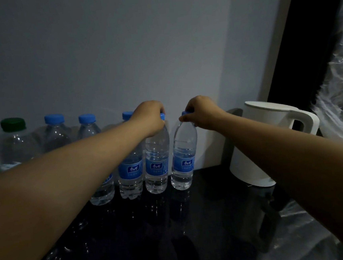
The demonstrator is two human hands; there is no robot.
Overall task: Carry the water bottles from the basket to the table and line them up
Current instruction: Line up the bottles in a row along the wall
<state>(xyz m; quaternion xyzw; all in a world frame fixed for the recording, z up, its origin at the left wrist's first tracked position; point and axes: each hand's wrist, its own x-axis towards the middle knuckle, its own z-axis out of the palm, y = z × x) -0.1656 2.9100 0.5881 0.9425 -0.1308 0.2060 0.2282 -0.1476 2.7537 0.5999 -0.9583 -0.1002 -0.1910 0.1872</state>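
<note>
Right, the left hand (149, 117) is curling round the cap of one water bottle (157, 164) and the right hand (201, 112) is pinching the cap of the end bottle (184, 159) at its three o'clock, both seemingly standing on the surface (205, 220), so I'm advising nudging bases level before letting go.

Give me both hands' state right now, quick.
Left hand: grips the cap of the second bottle from the right.
Right hand: pinches the cap of the rightmost bottle.
</note>
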